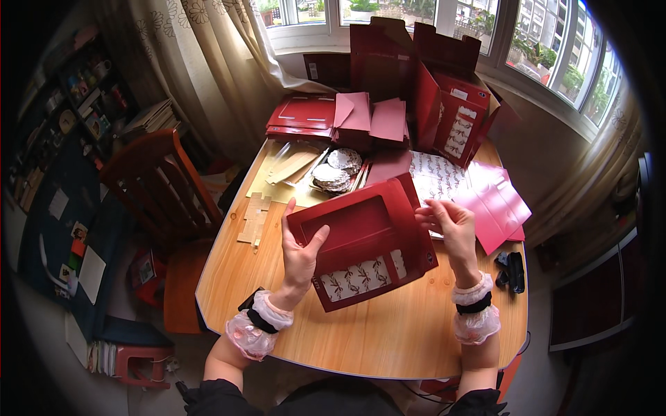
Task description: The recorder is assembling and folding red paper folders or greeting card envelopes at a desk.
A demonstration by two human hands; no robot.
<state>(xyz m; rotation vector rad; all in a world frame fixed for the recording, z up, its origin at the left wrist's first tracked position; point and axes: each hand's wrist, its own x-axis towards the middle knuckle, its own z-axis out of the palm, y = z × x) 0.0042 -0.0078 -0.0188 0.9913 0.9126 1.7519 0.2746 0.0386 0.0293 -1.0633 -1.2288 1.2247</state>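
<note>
A dark red cardboard box (409,243) with a rectangular opening and patterned white panels is tilted above the table. My left hand (300,256) grips its left side, the thumb lying over the front face. At the box's right edge is my right hand (451,229), its fingers drawn together in a pinch. Whether those fingertips hold the box's edge or something small cannot be made out. Both wrists wear pale pink frilly cuffs with black bands.
On the wooden table (368,347) are stacked red boxes (302,112), pink card pieces (390,121), round patterned discs (333,177), a patterned sheet (437,173), glossy pink sheets (492,201) and tan strips (254,218). Tall open red boxes (458,104) stand by the window. A black object (513,272) lies right.
</note>
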